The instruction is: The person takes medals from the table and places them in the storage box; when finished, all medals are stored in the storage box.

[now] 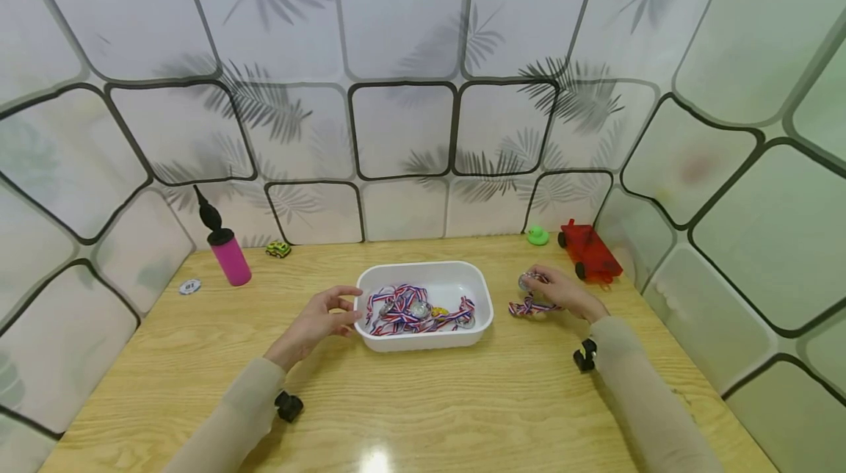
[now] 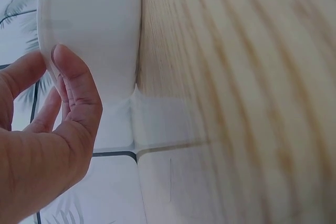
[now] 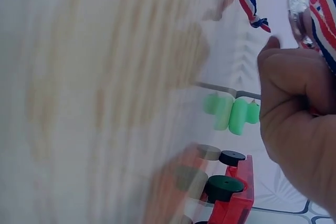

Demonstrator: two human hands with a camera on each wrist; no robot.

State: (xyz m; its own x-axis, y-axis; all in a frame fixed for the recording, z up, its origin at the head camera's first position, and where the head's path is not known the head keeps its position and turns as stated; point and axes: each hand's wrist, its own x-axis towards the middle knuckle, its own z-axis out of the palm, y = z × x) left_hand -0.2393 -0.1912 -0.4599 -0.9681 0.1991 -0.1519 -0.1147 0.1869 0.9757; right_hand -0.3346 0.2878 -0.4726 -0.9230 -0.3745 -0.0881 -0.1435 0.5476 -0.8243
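A white plastic tray stands mid-table with several medals on red-white-blue ribbons piled mostly in its left part. Silver discs and a gold-coloured one show among the ribbons. My left hand touches the tray's left end with relaxed, bent fingers; in the left wrist view the fingertips meet the tray's outer wall. To the right of the tray, my right hand holds a silver medal just above the table. Its striped ribbon hangs below the hand. The palm's inside is hidden.
Behind my right hand are a green toy duck and a red toy cart with black wheels. A pink hand pump, a small toy car and a white oval tag are at the left. Patterned curtain surrounds the table.
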